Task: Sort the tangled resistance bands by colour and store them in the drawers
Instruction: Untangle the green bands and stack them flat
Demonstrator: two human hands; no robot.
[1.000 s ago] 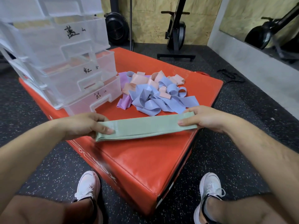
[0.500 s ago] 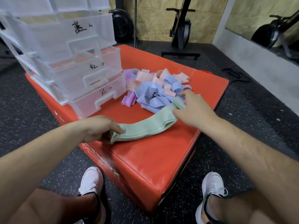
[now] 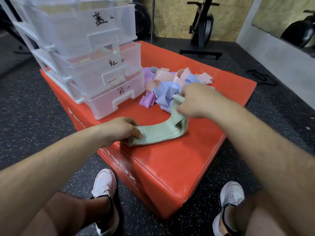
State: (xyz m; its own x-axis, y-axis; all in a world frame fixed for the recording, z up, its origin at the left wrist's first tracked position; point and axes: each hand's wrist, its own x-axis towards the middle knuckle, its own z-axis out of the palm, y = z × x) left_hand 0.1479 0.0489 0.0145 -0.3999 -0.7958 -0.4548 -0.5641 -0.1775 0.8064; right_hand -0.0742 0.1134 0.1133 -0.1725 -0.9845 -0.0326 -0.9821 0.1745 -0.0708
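- Green band (image 3: 158,133) lies on red box (image 3: 179,164), slack middle bowed between the 2 grips.
- Left hand (image 3: 119,132): fingers curled, pinching near end down against box top.
- Right hand (image 3: 197,101): fingers closed round far end, held above the box, tangled pile (image 3: 170,86) just beyond this grip.
- Judged step: fold in half. Carry right-grip end over onto left-grip end, edges matched; left grip acts as anchor and should not rise.
- Risk: layers below right grip gape and could splay or snag the pile.
- Drawers (image 3: 105,77) stand beyond left grip; 3 handwritten labels, and which drawer takes green I cannot tell.
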